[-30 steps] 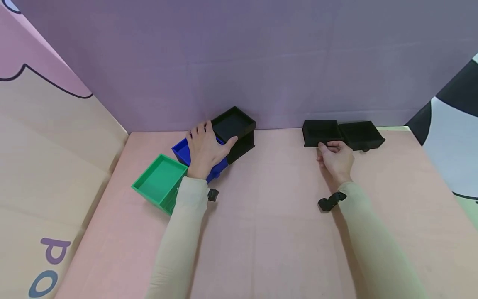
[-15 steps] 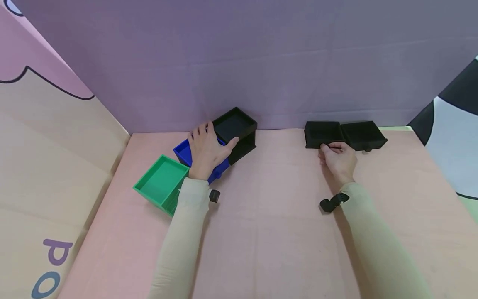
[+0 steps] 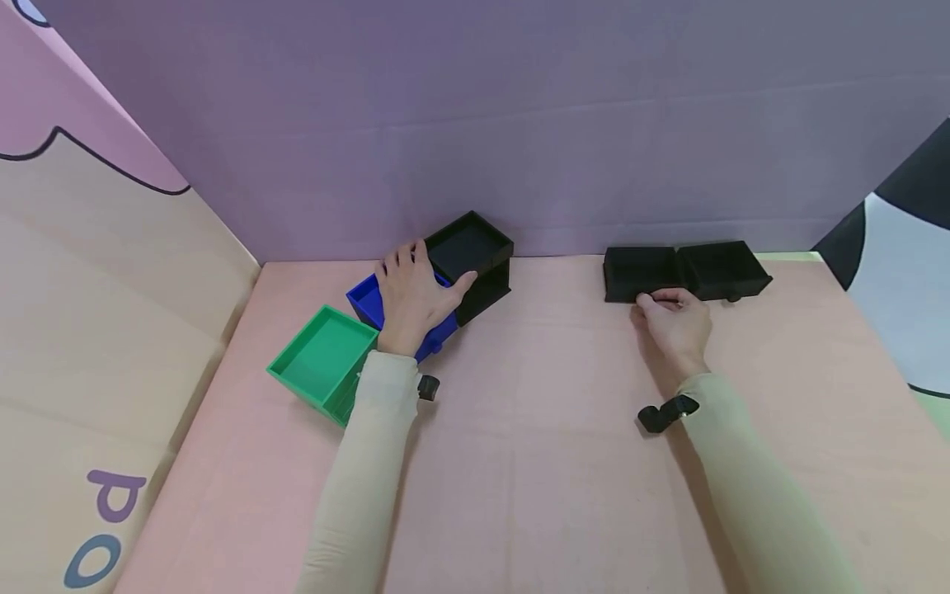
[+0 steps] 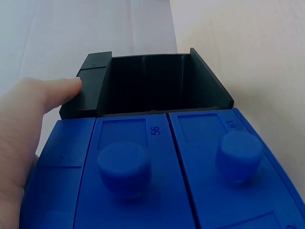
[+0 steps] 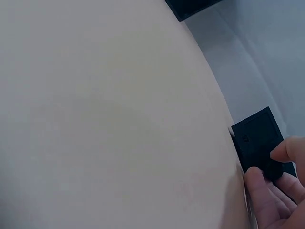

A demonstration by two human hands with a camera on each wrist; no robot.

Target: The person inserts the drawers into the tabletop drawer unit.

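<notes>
In the head view my left hand (image 3: 417, 299) lies with fingers spread over the blue drawer unit (image 3: 438, 337). Its thumb touches the side of the black drawer unit (image 3: 486, 290) standing against the blue one. Round knobs on the blue drawers (image 4: 125, 169) and a hollow bay in the black unit (image 4: 145, 83) show in the left wrist view. On the right, my right hand (image 3: 677, 323) pinches the front knob (image 5: 273, 169) of a small black drawer (image 3: 641, 271). A second black drawer (image 3: 721, 268) sits directly beside it.
A green drawer unit (image 3: 324, 355) stands left of the blue one, its top recessed. Purple cloth (image 3: 534, 140) rises behind the pink table surface (image 3: 534, 445). A pale printed panel (image 3: 96, 330) borders the left.
My right hand and the black drawer it pinches have shifted slightly nearer to me. The left hand stays on the blue unit.
</notes>
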